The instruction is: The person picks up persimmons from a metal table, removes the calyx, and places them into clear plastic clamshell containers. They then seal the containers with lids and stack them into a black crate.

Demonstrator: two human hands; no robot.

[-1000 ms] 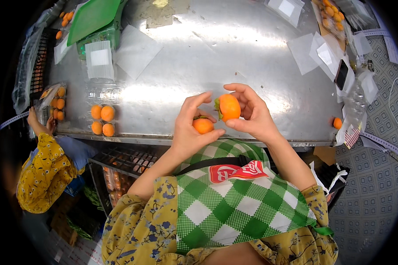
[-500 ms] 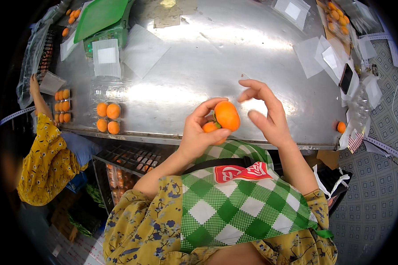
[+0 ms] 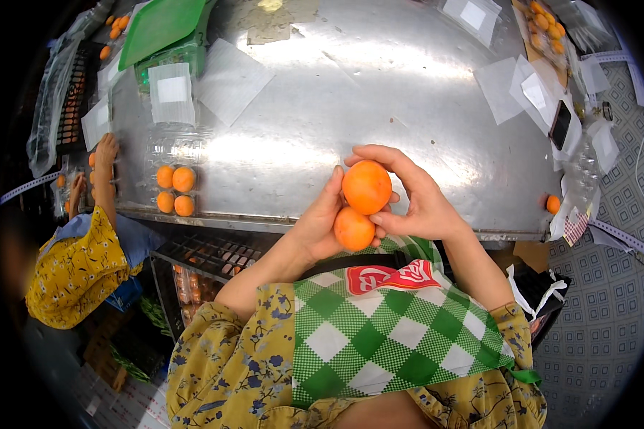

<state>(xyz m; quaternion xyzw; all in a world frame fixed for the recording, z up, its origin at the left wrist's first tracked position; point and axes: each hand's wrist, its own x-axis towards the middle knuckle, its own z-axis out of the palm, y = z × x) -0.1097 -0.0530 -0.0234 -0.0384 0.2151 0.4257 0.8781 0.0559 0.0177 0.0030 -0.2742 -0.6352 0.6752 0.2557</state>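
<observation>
Two smooth orange persimmons sit one against the other in front of me, at the table's near edge. My right hand (image 3: pixel 428 204) has its fingers and thumb curled round the upper persimmon (image 3: pixel 367 187). Cupped in my left hand (image 3: pixel 315 223) is the lower persimmon (image 3: pixel 354 229), with the fingers mostly hidden behind it. To the left, a clear plastic clamshell box (image 3: pixel 175 146) lies with its lid folded back and several persimmons (image 3: pixel 184 179) in its near half. Neither hand touches the box.
A co-worker's hand (image 3: pixel 106 151) reaches over another fruit box at far left. A green lidded basket (image 3: pixel 166 32) and white foam sheets (image 3: pixel 170 93) lie on the metal table (image 3: pixel 322 93). At right are a phone (image 3: pixel 560 125), papers (image 3: pixel 495 89) and one loose persimmon (image 3: pixel 552 204).
My right hand has come in from the right and closed round the upper persimmon. The lower persimmon shows more fully now. The co-worker's arms have moved over the fruit box.
</observation>
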